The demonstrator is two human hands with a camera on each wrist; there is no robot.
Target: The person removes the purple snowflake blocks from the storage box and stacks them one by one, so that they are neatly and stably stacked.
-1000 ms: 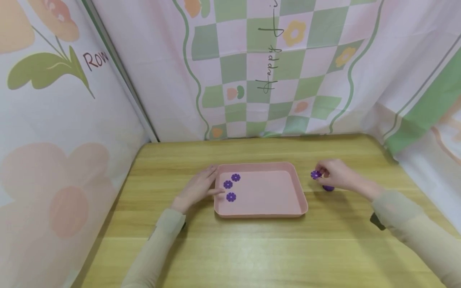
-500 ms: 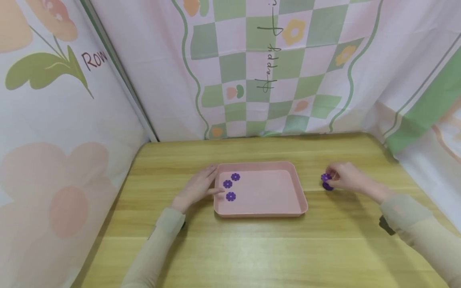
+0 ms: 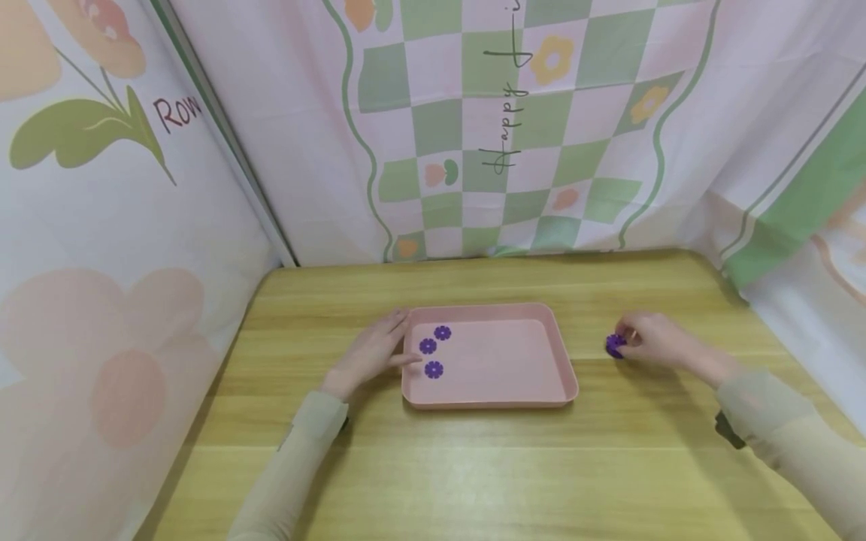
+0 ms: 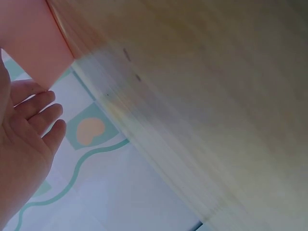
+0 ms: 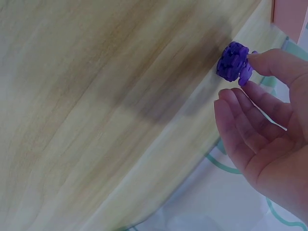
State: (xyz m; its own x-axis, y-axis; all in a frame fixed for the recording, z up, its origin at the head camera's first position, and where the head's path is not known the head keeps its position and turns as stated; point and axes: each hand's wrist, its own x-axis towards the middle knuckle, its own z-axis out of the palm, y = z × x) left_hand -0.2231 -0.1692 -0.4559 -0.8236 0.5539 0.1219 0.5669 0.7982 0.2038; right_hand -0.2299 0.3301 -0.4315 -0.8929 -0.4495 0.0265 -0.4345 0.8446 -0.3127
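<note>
A pink rectangular tray [image 3: 501,361] lies on the table with three purple flower-shaped discs [image 3: 434,369] at its left end. My left hand [image 3: 368,355] rests against the tray's left wall, its thumb over the rim and its other fingers extended outside. In the left wrist view those fingers touch the tray's corner [image 4: 36,43]. Right of the tray, my right hand [image 3: 652,338] pinches one purple disc [image 5: 246,72] between thumb and index finger. That disc is tilted, right up against a small stack of purple discs [image 5: 231,61] on the table.
The wooden table [image 3: 473,473] runs back to a checkered curtain [image 3: 501,150]. A flower-printed cloth [image 3: 115,300] stands along the left side, and another cloth [image 3: 812,255] hangs on the right. A dark wrist strap [image 3: 729,430] shows under the right sleeve.
My right hand has moved right and down with its disc, from beside the small stack to right at it. The left hand and the tray have stayed in place.
</note>
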